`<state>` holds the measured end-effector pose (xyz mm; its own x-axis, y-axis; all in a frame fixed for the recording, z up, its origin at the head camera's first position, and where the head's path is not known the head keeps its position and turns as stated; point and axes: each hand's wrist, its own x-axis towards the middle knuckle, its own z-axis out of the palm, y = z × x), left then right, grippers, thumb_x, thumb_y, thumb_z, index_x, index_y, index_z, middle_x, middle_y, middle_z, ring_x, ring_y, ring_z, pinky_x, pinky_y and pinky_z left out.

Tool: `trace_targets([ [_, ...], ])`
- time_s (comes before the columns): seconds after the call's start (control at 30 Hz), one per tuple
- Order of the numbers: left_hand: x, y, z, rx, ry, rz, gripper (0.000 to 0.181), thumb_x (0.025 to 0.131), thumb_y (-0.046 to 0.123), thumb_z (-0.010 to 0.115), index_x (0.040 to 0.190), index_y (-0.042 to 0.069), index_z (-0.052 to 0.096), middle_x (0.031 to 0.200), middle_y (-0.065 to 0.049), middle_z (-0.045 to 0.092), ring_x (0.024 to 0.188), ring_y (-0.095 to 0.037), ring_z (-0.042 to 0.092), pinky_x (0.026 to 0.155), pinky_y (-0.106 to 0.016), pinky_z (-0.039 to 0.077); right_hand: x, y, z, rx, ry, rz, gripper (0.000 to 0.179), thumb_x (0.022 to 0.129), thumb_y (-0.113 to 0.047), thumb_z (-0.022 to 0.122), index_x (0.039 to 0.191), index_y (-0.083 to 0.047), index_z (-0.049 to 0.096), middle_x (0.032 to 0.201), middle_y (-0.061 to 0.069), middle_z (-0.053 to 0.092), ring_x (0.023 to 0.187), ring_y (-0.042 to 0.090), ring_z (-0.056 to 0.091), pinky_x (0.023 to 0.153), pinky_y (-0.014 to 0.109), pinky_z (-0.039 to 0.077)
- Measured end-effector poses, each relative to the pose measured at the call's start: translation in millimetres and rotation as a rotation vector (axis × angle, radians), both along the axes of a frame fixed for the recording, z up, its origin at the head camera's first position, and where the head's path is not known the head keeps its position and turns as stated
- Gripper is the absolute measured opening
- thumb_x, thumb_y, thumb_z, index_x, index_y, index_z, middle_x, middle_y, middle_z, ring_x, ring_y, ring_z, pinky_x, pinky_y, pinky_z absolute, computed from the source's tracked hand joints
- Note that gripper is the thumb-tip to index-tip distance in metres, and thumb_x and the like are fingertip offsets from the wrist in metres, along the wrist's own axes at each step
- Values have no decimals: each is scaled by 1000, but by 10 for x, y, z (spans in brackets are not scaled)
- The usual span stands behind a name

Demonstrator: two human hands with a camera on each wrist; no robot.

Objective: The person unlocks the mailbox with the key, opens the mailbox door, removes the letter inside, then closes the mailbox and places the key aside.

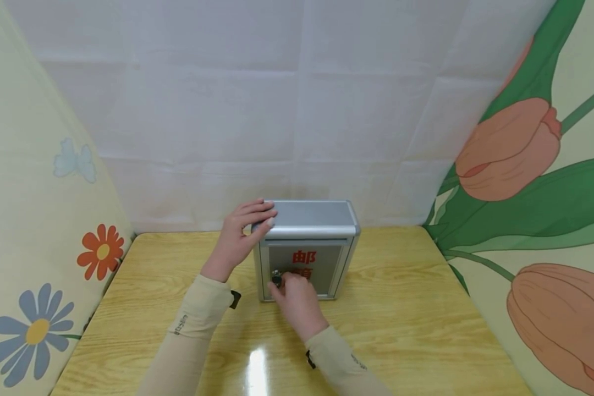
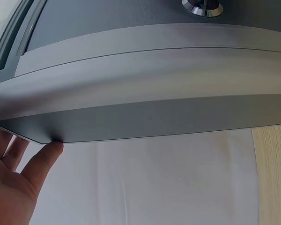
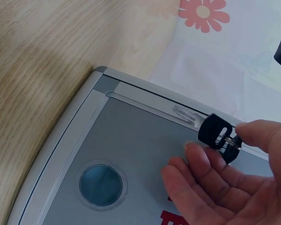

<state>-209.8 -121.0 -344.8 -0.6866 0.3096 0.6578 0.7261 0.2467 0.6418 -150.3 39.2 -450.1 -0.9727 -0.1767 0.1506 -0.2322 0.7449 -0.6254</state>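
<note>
A grey metal mailbox [image 1: 307, 218] with red characters on its front stands upright on the table. My left hand [image 1: 240, 234] rests on its top left corner, fingers over the top and the thumb by the front edge. In the left wrist view, the thumb [image 2: 44, 161] touches the box's edge. A round metal lock [image 2: 203, 7] shows on the front panel there. My right hand [image 1: 298, 302] is at the left of the front panel, pinching a black-headed key [image 3: 214, 130]. A second black key head [image 3: 232, 152] hangs beside it on a small ring.
The wood-grain table [image 1: 401, 313] extends around the box. A white sheet [image 1: 297, 110] hangs behind it, with flower-printed panels on the left and right. A round window [image 3: 101, 185] is set low in the box's front.
</note>
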Motion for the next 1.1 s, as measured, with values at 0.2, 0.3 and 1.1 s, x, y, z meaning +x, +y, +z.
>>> trace_targets([
  [0.2,-2,-1,-1,2,0,-3,26,88,-6,64,114,-8,67,125,-25,58,128,-42,41,109,-47,32,2,-6,0,27,-15,11,33,96,-34,58,71,-13,55,53,-4,46,40,7,39,33,20,36],
  [0.3,1,-4,0,3,-5,-5,27,88,-5,64,114,-8,67,125,-25,58,128,-42,40,109,-47,32,0,-8,-4,47,-24,19,33,98,-34,55,76,-10,58,56,-4,47,41,8,42,35,20,38],
  [1.1,5,5,3,15,-9,-13,27,89,-4,63,116,-8,66,126,-25,57,129,-43,40,109,-47,31,-4,-41,-43,77,-18,58,36,105,-27,38,75,-13,50,62,-2,46,50,11,44,43,24,41],
])
